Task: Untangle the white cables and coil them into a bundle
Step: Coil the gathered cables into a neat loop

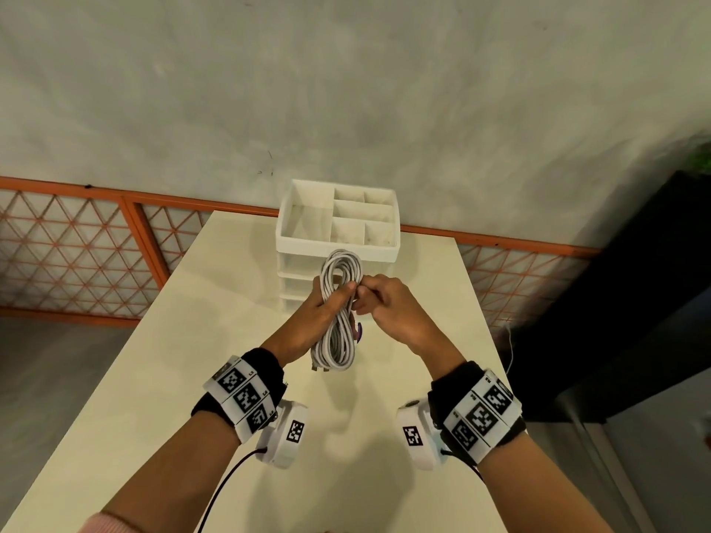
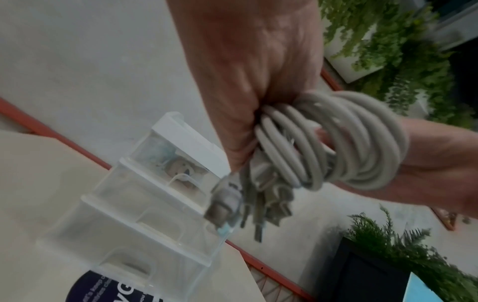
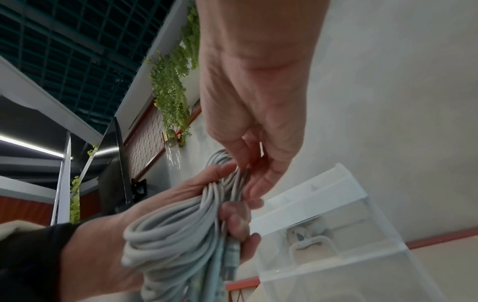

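Note:
A coil of white cables (image 1: pixel 339 342) hangs in the air over the table, just in front of the drawer unit. My left hand (image 1: pixel 334 298) grips the coil round its middle, thumb across the front. My right hand (image 1: pixel 363 300) meets it from the right and pinches strands at the same spot. The left wrist view shows the looped cables (image 2: pixel 362 143) bunched in the left hand (image 2: pixel 245 114), with several plugs (image 2: pixel 227 201) dangling below. In the right wrist view the right hand's fingertips (image 3: pixel 254 183) close on strands of the coil (image 3: pixel 175 228).
A white drawer unit (image 1: pixel 334 251) with an open divided top tray stands at the table's far edge, close behind the coil. The cream table (image 1: pixel 184 359) spreads below. A dark purple-labelled object (image 2: pixel 103 286) lies near the drawers. An orange lattice fence (image 1: pixel 77 244) and a black cabinet (image 1: pixel 635 302) flank the table.

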A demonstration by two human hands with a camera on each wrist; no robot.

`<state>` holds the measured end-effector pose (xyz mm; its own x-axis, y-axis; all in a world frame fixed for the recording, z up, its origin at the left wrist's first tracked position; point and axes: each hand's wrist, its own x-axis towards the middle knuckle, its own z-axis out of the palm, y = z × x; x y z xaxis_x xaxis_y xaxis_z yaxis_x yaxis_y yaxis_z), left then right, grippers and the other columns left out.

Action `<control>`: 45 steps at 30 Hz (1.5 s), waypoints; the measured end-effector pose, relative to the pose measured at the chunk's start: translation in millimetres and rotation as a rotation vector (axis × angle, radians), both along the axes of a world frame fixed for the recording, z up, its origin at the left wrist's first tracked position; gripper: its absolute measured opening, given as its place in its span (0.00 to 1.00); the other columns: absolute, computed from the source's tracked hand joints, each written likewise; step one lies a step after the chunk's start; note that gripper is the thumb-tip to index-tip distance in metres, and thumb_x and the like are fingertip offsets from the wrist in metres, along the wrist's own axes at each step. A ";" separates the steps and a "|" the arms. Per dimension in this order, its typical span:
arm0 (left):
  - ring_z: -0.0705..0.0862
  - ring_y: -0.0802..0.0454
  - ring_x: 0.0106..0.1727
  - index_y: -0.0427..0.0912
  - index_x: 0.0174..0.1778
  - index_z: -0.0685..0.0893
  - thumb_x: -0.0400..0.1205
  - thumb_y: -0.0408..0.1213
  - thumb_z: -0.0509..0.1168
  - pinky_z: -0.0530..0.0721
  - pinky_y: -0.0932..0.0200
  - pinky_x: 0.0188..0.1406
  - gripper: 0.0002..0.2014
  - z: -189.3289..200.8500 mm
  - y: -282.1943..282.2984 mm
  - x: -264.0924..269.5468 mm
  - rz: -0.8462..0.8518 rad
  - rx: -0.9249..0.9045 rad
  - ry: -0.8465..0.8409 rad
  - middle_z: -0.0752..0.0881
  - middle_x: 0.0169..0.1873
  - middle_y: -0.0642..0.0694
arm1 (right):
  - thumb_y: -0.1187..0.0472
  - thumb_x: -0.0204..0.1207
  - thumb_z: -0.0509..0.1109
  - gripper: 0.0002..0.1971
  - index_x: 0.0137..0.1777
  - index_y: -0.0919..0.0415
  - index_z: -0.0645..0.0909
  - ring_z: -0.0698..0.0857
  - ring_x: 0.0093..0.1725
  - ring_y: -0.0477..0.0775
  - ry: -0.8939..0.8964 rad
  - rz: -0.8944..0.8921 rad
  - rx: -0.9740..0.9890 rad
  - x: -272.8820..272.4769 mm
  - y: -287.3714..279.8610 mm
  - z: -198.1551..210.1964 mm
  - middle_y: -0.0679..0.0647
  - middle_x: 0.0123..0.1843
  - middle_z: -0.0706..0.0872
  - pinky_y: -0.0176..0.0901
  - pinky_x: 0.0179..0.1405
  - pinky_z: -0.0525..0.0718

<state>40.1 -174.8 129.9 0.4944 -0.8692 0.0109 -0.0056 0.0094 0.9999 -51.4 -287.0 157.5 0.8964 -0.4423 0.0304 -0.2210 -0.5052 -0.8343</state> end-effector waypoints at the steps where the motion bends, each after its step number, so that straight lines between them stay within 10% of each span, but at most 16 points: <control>1: 0.85 0.56 0.36 0.48 0.53 0.81 0.85 0.53 0.55 0.82 0.58 0.40 0.15 -2.0 -0.5 1.2 -0.001 0.003 0.014 0.84 0.36 0.48 | 0.64 0.85 0.55 0.14 0.58 0.68 0.82 0.87 0.53 0.57 0.022 0.011 -0.066 -1.6 -0.8 0.6 0.61 0.51 0.83 0.50 0.60 0.83; 6: 0.84 0.52 0.27 0.43 0.37 0.85 0.85 0.50 0.55 0.82 0.57 0.32 0.20 2.5 -3.1 -4.0 0.016 -0.034 0.116 0.84 0.27 0.43 | 0.48 0.82 0.60 0.22 0.73 0.55 0.72 0.82 0.61 0.52 0.022 -0.072 0.026 -8.5 2.9 1.3 0.53 0.58 0.78 0.32 0.53 0.77; 10: 0.85 0.53 0.33 0.41 0.36 0.82 0.75 0.57 0.66 0.85 0.60 0.36 0.20 2.5 -9.3 -6.1 -0.016 -0.171 0.291 0.84 0.29 0.47 | 0.47 0.68 0.77 0.49 0.83 0.52 0.50 0.80 0.67 0.48 0.039 0.039 0.550 -8.3 12.4 -16.6 0.53 0.73 0.77 0.51 0.72 0.77; 16: 0.86 0.52 0.42 0.38 0.46 0.83 0.74 0.43 0.68 0.87 0.61 0.45 0.12 7.3 -9.5 2.8 -0.090 -0.121 0.308 0.86 0.37 0.46 | 0.64 0.66 0.77 0.21 0.60 0.60 0.82 0.88 0.57 0.53 0.169 0.143 0.428 -9.2 8.1 -14.6 0.63 0.55 0.89 0.55 0.67 0.82; 20: 0.87 0.52 0.51 0.31 0.57 0.83 0.74 0.37 0.70 0.87 0.61 0.48 0.18 3.7 -6.7 6.4 -0.094 -0.111 0.362 0.89 0.50 0.42 | 0.62 0.60 0.74 0.17 0.49 0.68 0.82 0.85 0.44 0.55 0.258 0.130 0.320 -11.4 8.2 -18.1 0.67 0.42 0.87 0.58 0.51 0.84; 24: 0.88 0.49 0.52 0.48 0.61 0.80 0.76 0.30 0.64 0.88 0.52 0.51 0.17 2.8 -6.2 6.8 -0.010 -0.347 0.617 0.88 0.59 0.46 | 0.68 0.64 0.71 0.04 0.35 0.60 0.79 0.83 0.34 0.50 0.308 0.176 0.318 -13.1 9.8 -18.4 0.52 0.30 0.83 0.45 0.41 0.80; 28: 0.83 0.53 0.39 0.47 0.42 0.83 0.75 0.38 0.66 0.88 0.55 0.41 0.02 6.6 -8.1 5.1 0.096 -0.350 0.669 0.86 0.34 0.50 | 0.68 0.66 0.74 0.08 0.33 0.58 0.77 0.80 0.35 0.52 0.356 0.200 0.245 -13.4 10.8 -23.2 0.54 0.31 0.80 0.44 0.40 0.77; 32: 0.76 0.57 0.23 0.47 0.25 0.74 0.75 0.52 0.68 0.80 0.63 0.26 0.18 7.2 -16.1 0.8 0.275 -0.266 0.766 0.75 0.20 0.52 | 0.63 0.62 0.79 0.14 0.35 0.55 0.74 0.75 0.33 0.50 0.361 0.185 0.071 -12.6 14.1 -33.5 0.50 0.32 0.76 0.42 0.36 0.73; 38: 0.65 0.58 0.14 0.45 0.24 0.69 0.78 0.34 0.66 0.67 0.66 0.14 0.18 -20.3 -30.1 -3.9 0.632 -0.145 0.894 0.67 0.18 0.51 | 0.58 0.69 0.71 0.14 0.54 0.59 0.77 0.82 0.41 0.63 0.405 0.150 -0.474 -21.9 24.8 -53.4 0.60 0.46 0.86 0.42 0.39 0.70; 45: 0.71 0.53 0.19 0.44 0.20 0.70 0.75 0.52 0.67 0.71 0.62 0.28 0.23 -11.4 -20.5 3.9 0.210 -0.069 1.052 0.71 0.14 0.49 | 0.60 0.66 0.77 0.12 0.37 0.46 0.75 0.81 0.38 0.48 0.354 0.179 0.002 -25.4 8.5 -60.8 0.47 0.37 0.82 0.36 0.37 0.76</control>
